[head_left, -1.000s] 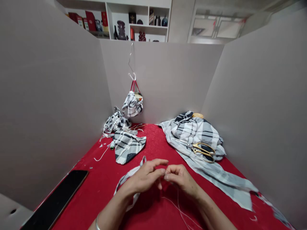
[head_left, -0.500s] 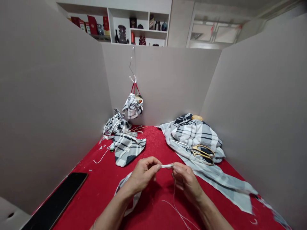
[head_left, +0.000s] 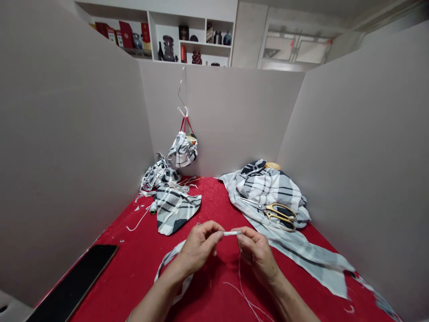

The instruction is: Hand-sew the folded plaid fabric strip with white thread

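Observation:
My left hand (head_left: 199,246) and my right hand (head_left: 256,255) hover over the red cloth, pinching opposite ends of a short white strip (head_left: 231,233). A thin white cord (head_left: 244,290) hangs from my right hand onto the cloth. Under my left wrist lies a loop of narrow plaid fabric band (head_left: 170,259), which my left forearm partly hides. Gold-handled scissors (head_left: 276,213) rest on a heap of grey-and-white plaid cloth (head_left: 268,190) to the right of my hands. A triangular plaid piece (head_left: 176,210) lies ahead and to the left.
A plaid pouch (head_left: 182,151) hangs from a wire hook on the back wall. Crumpled plaid fabric (head_left: 157,175) and a thread spool (head_left: 153,208) sit at the back left. A black tablet (head_left: 73,281) lies at the left edge. Pale board walls (head_left: 77,134) surround the red-covered table (head_left: 127,250).
My hands have come up from a loose pinch and now hold the white strip stretched between them. The view has shifted slightly.

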Action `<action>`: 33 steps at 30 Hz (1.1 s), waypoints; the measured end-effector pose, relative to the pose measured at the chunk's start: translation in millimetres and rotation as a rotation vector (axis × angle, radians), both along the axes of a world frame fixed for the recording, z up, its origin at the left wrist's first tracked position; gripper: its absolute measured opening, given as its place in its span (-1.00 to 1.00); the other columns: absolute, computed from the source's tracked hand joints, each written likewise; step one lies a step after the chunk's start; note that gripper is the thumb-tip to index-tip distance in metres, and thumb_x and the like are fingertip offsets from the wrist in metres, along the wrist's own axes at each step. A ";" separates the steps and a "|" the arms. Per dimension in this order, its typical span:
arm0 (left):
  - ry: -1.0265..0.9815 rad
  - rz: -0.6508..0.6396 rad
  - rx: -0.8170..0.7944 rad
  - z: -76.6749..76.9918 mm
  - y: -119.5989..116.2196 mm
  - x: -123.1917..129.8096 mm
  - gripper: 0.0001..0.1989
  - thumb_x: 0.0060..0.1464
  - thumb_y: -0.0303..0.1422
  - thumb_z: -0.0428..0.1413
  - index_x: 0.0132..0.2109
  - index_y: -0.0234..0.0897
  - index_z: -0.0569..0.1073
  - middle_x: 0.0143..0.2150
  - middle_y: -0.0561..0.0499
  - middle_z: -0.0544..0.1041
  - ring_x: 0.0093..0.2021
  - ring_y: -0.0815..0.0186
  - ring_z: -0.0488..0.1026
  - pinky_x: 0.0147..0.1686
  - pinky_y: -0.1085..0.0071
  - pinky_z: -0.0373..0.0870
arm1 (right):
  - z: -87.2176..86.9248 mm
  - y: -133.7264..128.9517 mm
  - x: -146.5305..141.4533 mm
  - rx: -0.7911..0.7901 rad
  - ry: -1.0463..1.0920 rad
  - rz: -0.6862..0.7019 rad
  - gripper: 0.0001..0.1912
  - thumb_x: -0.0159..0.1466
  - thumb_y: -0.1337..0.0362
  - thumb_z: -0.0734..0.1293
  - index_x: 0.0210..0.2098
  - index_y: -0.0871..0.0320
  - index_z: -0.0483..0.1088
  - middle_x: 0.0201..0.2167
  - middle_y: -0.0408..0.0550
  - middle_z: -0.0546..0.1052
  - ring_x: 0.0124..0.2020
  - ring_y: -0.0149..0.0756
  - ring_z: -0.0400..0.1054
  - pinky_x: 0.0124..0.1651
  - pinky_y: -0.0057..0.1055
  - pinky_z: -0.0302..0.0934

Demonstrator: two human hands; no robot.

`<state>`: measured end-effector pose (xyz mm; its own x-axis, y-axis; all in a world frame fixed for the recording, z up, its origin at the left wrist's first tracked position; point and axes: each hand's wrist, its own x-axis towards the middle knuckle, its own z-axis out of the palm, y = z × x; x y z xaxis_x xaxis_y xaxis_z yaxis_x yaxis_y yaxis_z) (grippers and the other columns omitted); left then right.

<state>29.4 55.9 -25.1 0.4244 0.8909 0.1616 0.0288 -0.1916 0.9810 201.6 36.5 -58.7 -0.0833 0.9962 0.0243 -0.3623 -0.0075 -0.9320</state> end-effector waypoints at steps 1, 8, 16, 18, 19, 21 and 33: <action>0.004 0.001 0.001 0.1 -0.7 0.8 -0.80 0.08 -0.26 0.06 -0.31 -0.34 0.42 -0.55 0.13 0.30 -0.63 0.47 0.20 -0.59 0.52 0.12 | -0.5 -0.1 -0.8 0.007 -0.004 0.002 -0.67 0.04 0.09 0.44 -0.34 0.22 0.43 -0.74 -0.38 0.02 -0.74 -0.61 -0.25 -0.69 -0.55 -0.35; 0.006 -0.005 0.010 -0.2 -3.0 4.4 -0.81 0.06 -0.27 0.07 -0.35 -0.34 0.44 -0.55 0.11 0.33 -0.62 0.45 0.27 -0.57 0.52 0.17 | -2.0 0.5 -6.0 0.025 -0.069 -0.140 -0.70 -0.01 0.09 0.47 -0.48 0.19 0.41 -0.78 -0.37 0.06 -0.74 -0.59 -0.22 -0.67 -0.52 -0.33; 0.105 0.002 -0.111 -3.7 -4.2 7.5 -0.65 0.01 -0.22 0.12 -0.12 -0.38 0.46 -0.68 0.15 0.32 -0.72 0.43 0.24 -0.69 0.54 0.11 | -6.8 3.5 -6.1 0.162 -0.233 -0.198 -0.73 0.02 0.10 0.46 -0.52 0.21 0.48 -0.62 -0.14 0.40 -0.55 -0.40 0.17 -0.44 -0.45 0.08; 0.095 0.001 -0.111 -5.4 -3.8 8.4 -0.71 0.01 -0.24 0.12 -0.20 -0.39 0.49 -0.67 0.12 0.35 -0.71 0.42 0.28 -0.66 0.53 0.15 | -8.5 3.6 -6.1 0.180 -0.271 -0.176 -0.74 0.04 0.11 0.45 -0.52 0.21 0.48 -0.60 -0.13 0.42 -0.53 -0.38 0.19 -0.40 -0.44 0.09; 0.082 0.017 -0.111 -5.9 -3.3 8.3 -0.74 0.00 -0.26 0.12 -0.25 -0.39 0.50 -0.66 0.10 0.37 -0.69 0.41 0.30 -0.64 0.52 0.18 | -9.2 3.6 -5.8 0.183 -0.281 -0.170 -0.74 0.05 0.11 0.44 -0.51 0.21 0.49 -0.60 -0.13 0.42 -0.53 -0.39 0.18 -0.41 -0.44 0.08; 0.046 0.068 -0.111 -5.9 -2.0 7.5 -0.81 -0.05 -0.31 0.14 -0.34 -0.39 0.49 -0.62 0.08 0.40 -0.64 0.40 0.34 -0.58 0.50 0.23 | -10.0 3.7 -4.6 0.187 -0.293 -0.173 -0.75 0.06 0.12 0.44 -0.48 0.20 0.49 -0.59 -0.15 0.41 -0.54 -0.41 0.15 -0.43 -0.46 0.05; 0.113 0.096 -0.064 2.5 -2.0 5.2 -0.77 -0.06 -0.27 0.13 -0.47 -0.39 0.46 -0.65 0.11 0.31 -0.64 0.45 0.19 -0.60 0.51 0.10 | -8.3 0.8 -2.4 0.218 -0.311 -0.176 -0.74 0.10 0.12 0.41 -0.50 0.21 0.44 -0.62 -0.19 0.31 -0.59 -0.47 0.05 -0.52 -0.51 -0.03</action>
<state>34.5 53.9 -22.6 0.3488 0.9353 0.0592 0.1551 -0.1199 0.9806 199.2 37.3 -67.1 0.0513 0.9703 0.2364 -0.0416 0.2386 -0.9702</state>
